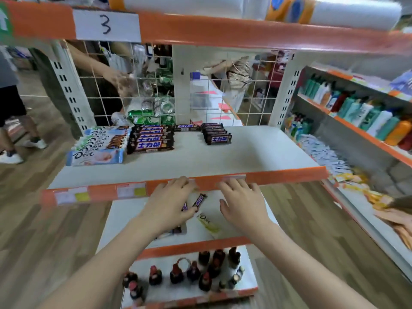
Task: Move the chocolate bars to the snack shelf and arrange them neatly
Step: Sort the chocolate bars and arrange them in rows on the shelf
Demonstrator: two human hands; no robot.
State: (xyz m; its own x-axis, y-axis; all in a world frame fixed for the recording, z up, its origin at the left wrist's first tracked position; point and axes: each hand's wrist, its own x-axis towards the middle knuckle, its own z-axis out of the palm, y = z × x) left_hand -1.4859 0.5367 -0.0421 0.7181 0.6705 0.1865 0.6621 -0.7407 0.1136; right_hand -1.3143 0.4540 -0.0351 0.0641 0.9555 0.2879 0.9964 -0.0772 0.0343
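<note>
Chocolate bar half hidden in left hand's grip; right hand spread, empty, fingertips shelf-hidden.

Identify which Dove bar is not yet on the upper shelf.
The yellow Dove bar, lying on the lower shelf between the hands; the others sit upstairs.

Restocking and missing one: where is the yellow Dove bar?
The yellow Dove bar lies on the lower shelf, between the left hand and right hand.

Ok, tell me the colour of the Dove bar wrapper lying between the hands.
Pale yellow Dove bar, seen in the head view.
</note>
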